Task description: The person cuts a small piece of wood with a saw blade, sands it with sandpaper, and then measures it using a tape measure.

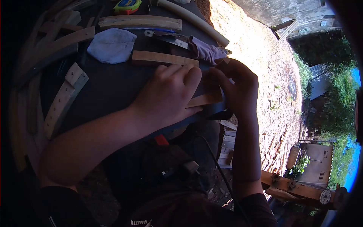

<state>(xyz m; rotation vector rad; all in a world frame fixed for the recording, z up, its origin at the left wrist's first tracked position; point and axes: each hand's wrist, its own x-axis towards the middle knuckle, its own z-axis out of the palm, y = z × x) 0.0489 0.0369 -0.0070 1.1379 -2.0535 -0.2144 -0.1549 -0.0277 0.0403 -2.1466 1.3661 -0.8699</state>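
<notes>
My left hand [166, 94] is closed, with a short wooden piece [206, 99] between its lower fingers. Close beside it, my right hand [240, 81] has its thumb and fingers bent together at the piece's far side; what they pinch is too dark to make out. Just beyond my left knuckles lies a curved wooden strip [162, 58]. A blade [177, 42] with a purple cloth wrap [204, 50] rests above the strip, near my right fingertips.
On the dark work surface [102, 81] are a white cloth pad [112, 45], a long curved wood piece [140, 22], a holed wood block [64, 98], a yellow-green tape measure [127, 6] and a rounded rod [194, 20]. More wood is stacked left. A cable [217, 162] hangs by my lap.
</notes>
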